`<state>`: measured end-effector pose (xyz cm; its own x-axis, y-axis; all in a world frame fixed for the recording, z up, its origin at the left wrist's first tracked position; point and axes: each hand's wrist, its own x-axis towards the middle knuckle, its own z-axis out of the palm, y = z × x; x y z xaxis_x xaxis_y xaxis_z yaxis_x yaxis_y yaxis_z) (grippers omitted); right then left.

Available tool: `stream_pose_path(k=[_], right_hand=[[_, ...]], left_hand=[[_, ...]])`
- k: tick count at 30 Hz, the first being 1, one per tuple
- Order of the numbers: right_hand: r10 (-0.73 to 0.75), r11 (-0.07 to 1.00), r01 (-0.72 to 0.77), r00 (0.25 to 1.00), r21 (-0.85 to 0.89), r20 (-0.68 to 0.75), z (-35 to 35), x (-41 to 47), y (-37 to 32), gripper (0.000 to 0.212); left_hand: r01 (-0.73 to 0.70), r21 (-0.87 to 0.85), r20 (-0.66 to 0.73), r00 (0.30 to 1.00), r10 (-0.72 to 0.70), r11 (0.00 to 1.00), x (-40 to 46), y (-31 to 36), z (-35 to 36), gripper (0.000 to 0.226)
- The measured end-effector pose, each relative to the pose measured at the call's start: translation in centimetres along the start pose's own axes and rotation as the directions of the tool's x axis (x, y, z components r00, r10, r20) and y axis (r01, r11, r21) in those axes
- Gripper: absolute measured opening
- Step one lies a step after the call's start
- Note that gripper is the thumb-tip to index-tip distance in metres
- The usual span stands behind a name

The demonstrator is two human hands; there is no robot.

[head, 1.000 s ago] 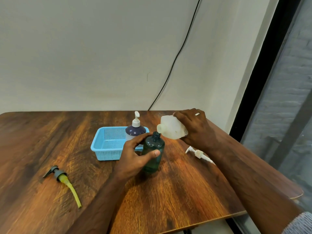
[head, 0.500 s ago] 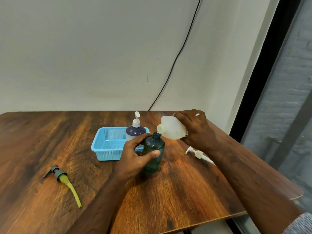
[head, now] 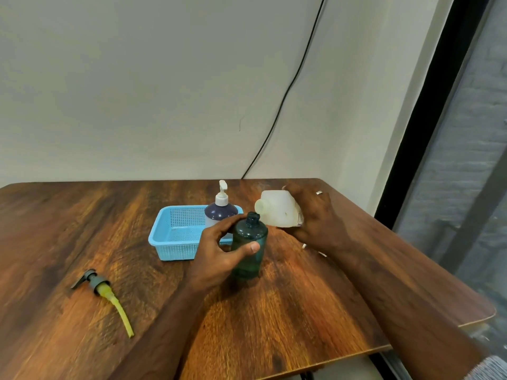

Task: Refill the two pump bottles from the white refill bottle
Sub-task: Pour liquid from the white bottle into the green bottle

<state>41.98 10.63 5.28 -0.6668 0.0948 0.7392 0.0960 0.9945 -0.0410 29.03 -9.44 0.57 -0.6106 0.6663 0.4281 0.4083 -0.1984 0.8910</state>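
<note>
I am at the pouring step for the green pump bottle (head: 249,244). It stands upright on the wooden table (head: 288,311) with its pump off and its dark neck open. My left hand (head: 219,249) wraps its body, thumb across the front and fingers behind the shoulder, steadying it. My right hand (head: 315,218) grips the white refill bottle (head: 278,212) around its base and holds it tipped on its side, open mouth pointing left, just above and a little behind the green bottle's neck. I see no stream between the two mouths, so I judge nothing is flowing yet.

The next move, as I read it, calls for lining the white mouth directly over the narrow neck and tipping further, slowly, since the target opening is small and a spill on the wood is likely.

The second pump bottle (head: 220,211), dark purple with its white pump on, stands in the blue basket (head: 175,237). The removed grey pump head with its yellow tube (head: 103,290) lies well to the left.
</note>
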Motion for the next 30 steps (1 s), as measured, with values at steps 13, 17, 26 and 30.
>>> stream_pose_path(k=[13,17,26,30], right_hand=[[0.720,0.531,-0.652,0.684,0.540,0.118,4.6,-3.2,-3.5,0.100],[0.751,0.471,-0.668,0.646,0.576,0.135,5.2,-3.4,-4.0,0.098],[0.742,0.412,-0.699,0.629,0.584,0.231,5.2,-4.3,-4.0,0.107],[0.706,0.410,-0.727,0.635,0.550,0.313,4.4,-5.3,-4.3,0.104]], left_hand=[[0.029,-0.018,-0.038,0.999,-0.029,0.999,0.0,-0.5,-0.1,0.056],[0.042,-0.020,-0.046,0.998,-0.043,0.999,0.1,-0.7,0.0,0.065],[0.047,0.003,-0.031,0.998,-0.047,0.999,0.0,-0.9,0.0,0.053],[0.029,0.018,-0.026,0.999,-0.029,0.999,-0.3,-0.6,0.1,0.055]])
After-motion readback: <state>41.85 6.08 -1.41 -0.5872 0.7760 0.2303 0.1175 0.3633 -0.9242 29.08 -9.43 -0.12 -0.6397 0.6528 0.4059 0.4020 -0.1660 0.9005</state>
